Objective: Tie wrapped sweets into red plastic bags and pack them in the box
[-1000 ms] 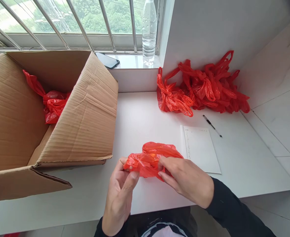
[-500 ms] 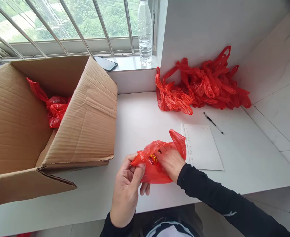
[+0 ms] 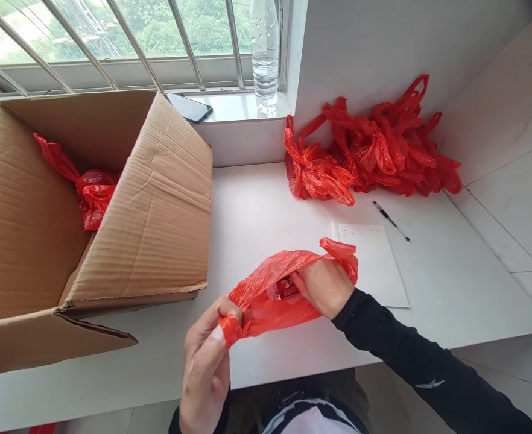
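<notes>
A thin red plastic bag (image 3: 277, 317) is stretched sideways between my hands above the front of the white table. My left hand (image 3: 208, 357) is closed, pinching one corner of the bag between thumb and fingers. My right hand (image 3: 327, 285) reaches into the bag's open mouth, so its fingers are mostly hidden and I cannot see whether they grip anything. Beside those fingers, a small dark red printed packet (image 3: 285, 288) shows inside the bag. A loose handle of the bag (image 3: 341, 248) stands up behind my right wrist.
On the left, an open cardboard box (image 3: 157, 217) contains a knotted red bag (image 3: 96, 190). Knotted red bags (image 3: 379, 144) pile up against the wall. A notebook (image 3: 377, 271) and a pen (image 3: 391, 221) lie at right. The windowsill holds a phone (image 3: 189, 108) and a water bottle (image 3: 265, 66).
My left hand has moved left and down with the bag's corner, pulling the mouth wider. The gold and red wrapper seen before is out of sight, and a dark red packet shows instead.
</notes>
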The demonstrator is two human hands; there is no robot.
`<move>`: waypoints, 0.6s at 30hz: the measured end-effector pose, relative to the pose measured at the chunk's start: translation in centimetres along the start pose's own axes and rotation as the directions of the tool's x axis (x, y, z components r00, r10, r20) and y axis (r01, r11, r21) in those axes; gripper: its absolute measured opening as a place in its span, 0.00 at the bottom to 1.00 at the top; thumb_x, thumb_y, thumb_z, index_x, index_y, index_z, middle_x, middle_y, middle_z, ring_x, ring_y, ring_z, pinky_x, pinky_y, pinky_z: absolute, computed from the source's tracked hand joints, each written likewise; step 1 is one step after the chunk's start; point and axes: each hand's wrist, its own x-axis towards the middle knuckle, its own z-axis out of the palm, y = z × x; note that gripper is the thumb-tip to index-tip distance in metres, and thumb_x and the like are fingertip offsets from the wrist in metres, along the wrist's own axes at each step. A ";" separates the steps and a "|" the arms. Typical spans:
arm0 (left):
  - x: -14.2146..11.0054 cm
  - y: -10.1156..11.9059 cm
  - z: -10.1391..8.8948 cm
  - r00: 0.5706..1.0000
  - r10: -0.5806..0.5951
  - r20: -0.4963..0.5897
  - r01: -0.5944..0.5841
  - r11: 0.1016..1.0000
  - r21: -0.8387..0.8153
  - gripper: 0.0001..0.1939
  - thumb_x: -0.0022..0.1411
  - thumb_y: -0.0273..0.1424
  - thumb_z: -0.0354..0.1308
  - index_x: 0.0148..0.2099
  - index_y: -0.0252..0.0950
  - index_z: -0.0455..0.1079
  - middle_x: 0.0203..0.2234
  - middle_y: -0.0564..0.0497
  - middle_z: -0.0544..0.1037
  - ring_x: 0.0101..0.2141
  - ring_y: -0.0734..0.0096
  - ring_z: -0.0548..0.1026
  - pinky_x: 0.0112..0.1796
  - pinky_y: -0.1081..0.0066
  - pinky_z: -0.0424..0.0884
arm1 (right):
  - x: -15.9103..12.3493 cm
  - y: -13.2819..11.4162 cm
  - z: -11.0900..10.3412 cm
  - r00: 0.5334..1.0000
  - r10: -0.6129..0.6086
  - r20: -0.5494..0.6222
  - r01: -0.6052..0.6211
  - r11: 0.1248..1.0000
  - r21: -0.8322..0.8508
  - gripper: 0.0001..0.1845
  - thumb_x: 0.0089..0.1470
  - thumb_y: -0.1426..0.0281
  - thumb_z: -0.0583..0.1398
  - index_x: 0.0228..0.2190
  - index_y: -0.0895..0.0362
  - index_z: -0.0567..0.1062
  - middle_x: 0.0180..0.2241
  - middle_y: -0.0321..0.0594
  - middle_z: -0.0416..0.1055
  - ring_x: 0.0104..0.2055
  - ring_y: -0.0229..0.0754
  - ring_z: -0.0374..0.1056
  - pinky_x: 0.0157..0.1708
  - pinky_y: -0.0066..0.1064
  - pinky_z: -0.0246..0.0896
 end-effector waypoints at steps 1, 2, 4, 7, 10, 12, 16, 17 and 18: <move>0.1 0.0 0.1 1.000 0.004 0.005 -0.004 1.000 0.009 0.16 0.64 0.41 0.54 0.28 0.38 0.61 0.23 0.54 0.59 0.27 0.70 0.59 0.29 0.72 0.59 | 0.0 0.0 0.1 1.000 0.004 -0.005 -0.004 1.000 0.004 0.12 0.61 0.73 0.52 0.32 0.54 0.74 0.30 0.38 0.75 0.30 0.43 0.69 0.27 0.33 0.51; 0.2 0.0 0.1 1.000 0.009 0.013 -0.010 1.000 0.024 0.16 0.65 0.41 0.54 0.28 0.39 0.60 0.24 0.54 0.59 0.27 0.70 0.58 0.29 0.72 0.58 | 0.0 -0.1 0.1 1.000 0.008 -0.006 -0.008 1.000 0.006 0.12 0.62 0.72 0.52 0.31 0.54 0.74 0.29 0.37 0.74 0.29 0.43 0.69 0.27 0.33 0.50; 0.3 -0.3 0.2 0.999 0.010 0.037 -0.013 0.998 0.062 0.16 0.67 0.40 0.55 0.29 0.39 0.58 0.25 0.55 0.59 0.27 0.72 0.57 0.29 0.73 0.57 | 0.0 -0.1 0.0 1.000 0.013 0.001 -0.013 1.000 0.010 0.13 0.62 0.70 0.52 0.28 0.54 0.72 0.26 0.36 0.72 0.27 0.41 0.67 0.26 0.32 0.48; 0.2 -0.6 0.4 0.999 0.013 0.030 -0.015 0.996 0.084 0.15 0.68 0.37 0.56 0.30 0.39 0.59 0.25 0.56 0.60 0.27 0.73 0.59 0.29 0.75 0.59 | 0.0 0.0 -0.3 1.000 0.019 0.005 -0.019 1.000 0.008 0.16 0.64 0.69 0.51 0.24 0.55 0.69 0.22 0.36 0.69 0.23 0.40 0.62 0.24 0.32 0.45; 0.1 -0.5 0.8 1.000 -0.014 0.002 0.014 0.999 0.045 0.10 0.66 0.35 0.59 0.35 0.40 0.62 0.25 0.57 0.63 0.26 0.76 0.61 0.27 0.78 0.62 | 0.1 0.2 -0.5 1.000 0.014 0.005 -0.014 1.000 0.008 0.20 0.64 0.69 0.49 0.21 0.55 0.64 0.18 0.35 0.63 0.20 0.38 0.57 0.23 0.32 0.43; 0.2 -0.3 1.1 0.998 -0.066 0.008 0.066 0.998 -0.011 0.10 0.65 0.36 0.60 0.38 0.42 0.61 0.25 0.58 0.64 0.23 0.78 0.60 0.24 0.79 0.61 | 0.0 0.3 -0.6 1.000 -0.004 0.020 0.003 1.000 0.018 0.20 0.64 0.70 0.49 0.19 0.55 0.61 0.17 0.34 0.59 0.19 0.37 0.54 0.23 0.32 0.41; 0.3 -0.1 1.5 0.994 -0.112 -0.018 0.110 0.991 -0.078 0.14 0.64 0.40 0.61 0.40 0.42 0.58 0.21 0.59 0.65 0.21 0.80 0.59 0.23 0.80 0.61 | -0.4 0.2 -0.4 0.998 -0.039 0.046 0.037 0.998 0.051 0.18 0.64 0.72 0.48 0.22 0.55 0.64 0.18 0.34 0.61 0.19 0.38 0.56 0.22 0.32 0.44; 0.3 -0.2 1.5 0.995 -0.100 -0.025 0.097 0.992 -0.085 0.15 0.64 0.41 0.61 0.41 0.42 0.58 0.21 0.59 0.66 0.21 0.80 0.60 0.24 0.80 0.62 | -0.5 0.1 -0.3 0.998 -0.044 0.042 0.041 0.997 0.063 0.15 0.65 0.71 0.48 0.26 0.56 0.66 0.21 0.35 0.64 0.21 0.38 0.58 0.23 0.32 0.47; 0.4 -0.2 1.5 0.996 -0.087 -0.031 0.083 0.992 -0.092 0.17 0.63 0.43 0.62 0.41 0.43 0.57 0.22 0.58 0.68 0.21 0.79 0.62 0.24 0.80 0.63 | -0.7 0.0 -0.1 0.998 -0.053 0.040 0.050 0.996 0.078 0.13 0.66 0.70 0.47 0.32 0.57 0.68 0.25 0.37 0.67 0.23 0.39 0.61 0.24 0.31 0.49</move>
